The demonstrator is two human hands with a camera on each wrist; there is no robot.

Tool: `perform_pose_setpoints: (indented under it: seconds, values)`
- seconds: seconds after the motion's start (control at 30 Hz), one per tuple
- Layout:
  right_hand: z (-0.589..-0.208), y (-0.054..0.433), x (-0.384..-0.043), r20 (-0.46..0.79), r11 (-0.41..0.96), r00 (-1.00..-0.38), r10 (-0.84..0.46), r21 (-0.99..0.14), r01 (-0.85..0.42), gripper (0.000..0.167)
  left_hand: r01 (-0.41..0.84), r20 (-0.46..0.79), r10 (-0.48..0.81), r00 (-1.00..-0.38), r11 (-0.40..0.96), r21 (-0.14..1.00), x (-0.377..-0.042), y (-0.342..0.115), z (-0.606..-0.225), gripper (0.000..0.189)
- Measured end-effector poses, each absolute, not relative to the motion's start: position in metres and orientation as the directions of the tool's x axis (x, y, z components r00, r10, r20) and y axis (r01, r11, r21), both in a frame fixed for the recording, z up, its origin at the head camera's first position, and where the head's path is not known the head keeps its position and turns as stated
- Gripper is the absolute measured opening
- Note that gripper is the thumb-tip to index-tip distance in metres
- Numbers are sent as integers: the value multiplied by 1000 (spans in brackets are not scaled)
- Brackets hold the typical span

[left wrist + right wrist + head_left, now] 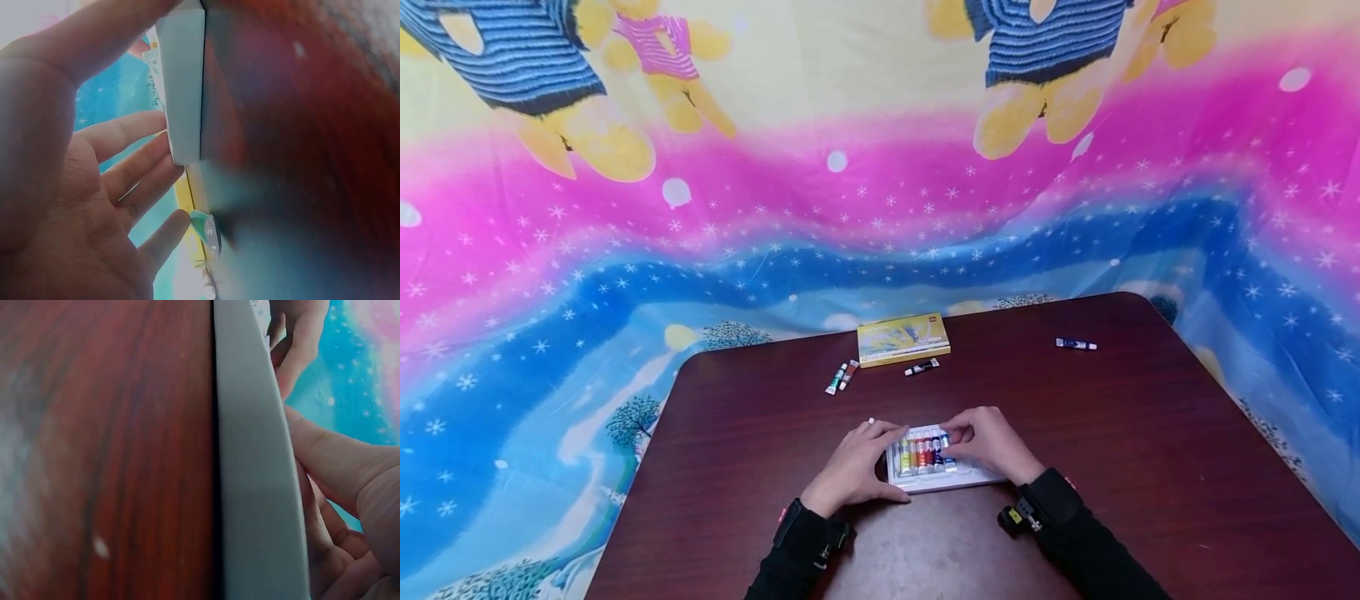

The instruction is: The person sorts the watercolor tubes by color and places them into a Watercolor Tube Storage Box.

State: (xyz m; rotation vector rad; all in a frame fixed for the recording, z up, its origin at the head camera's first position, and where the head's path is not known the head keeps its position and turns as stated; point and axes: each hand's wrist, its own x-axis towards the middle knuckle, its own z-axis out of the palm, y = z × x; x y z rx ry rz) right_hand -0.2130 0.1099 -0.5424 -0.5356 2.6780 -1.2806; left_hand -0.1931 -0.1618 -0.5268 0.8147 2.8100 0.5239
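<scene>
A white plastic tray lies on the table, holding a row of small paint tubes, yellow through orange and red to dark blue. My left hand spans the tray's left end, thumb at the near corner and fingers along the far side. In the left wrist view, the fingers rest against the tray's white side wall. My right hand reaches over the tray from the right, thumb and fingertips pinching a blue-and-white paint tube at the row's right end. The tray's right part is partly hidden beneath this hand.
Behind the tray stands a yellow paint box. Near it lie a green tube, a brown tube and a black tube. A dark blue tube lies far right. A patterned curtain hangs behind the table.
</scene>
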Motion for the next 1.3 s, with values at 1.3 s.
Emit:
perform_pose_setpoints:
  seconds: [1.3]
  values:
    - [-523,129,-211,-22,656,-787,-616,-568,-497,81,479,-66,545,-836,783,397,-192,-163,-525,99]
